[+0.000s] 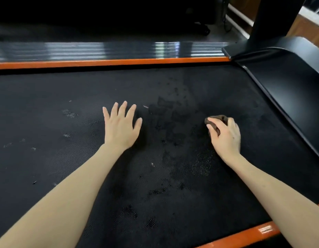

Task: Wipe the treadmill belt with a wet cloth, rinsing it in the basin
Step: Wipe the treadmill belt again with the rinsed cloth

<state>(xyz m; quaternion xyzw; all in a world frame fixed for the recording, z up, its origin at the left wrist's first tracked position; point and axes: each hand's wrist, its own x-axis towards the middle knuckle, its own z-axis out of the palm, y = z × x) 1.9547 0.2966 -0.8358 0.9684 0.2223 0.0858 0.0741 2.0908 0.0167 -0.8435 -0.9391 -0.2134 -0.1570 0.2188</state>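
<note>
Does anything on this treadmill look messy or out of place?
Only the belt: pale specks scatter left of the left hand, and dark damp-looking blotches spread toward the right hand gripping the cloth. Nothing looks broken or askew.

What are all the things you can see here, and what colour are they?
treadmill belt: one, black, filling the middle, with darker damp-looking patches.
side strips: two, orange, along the far edge and at the near right corner.
cloth: one, brown, bunched on the belt under the right hand.
motor cover: one, black, at the right end.
post: one, black, top right.
left hand: one, flat on the belt, fingers spread.
right hand: one, gripping the cloth.
</note>
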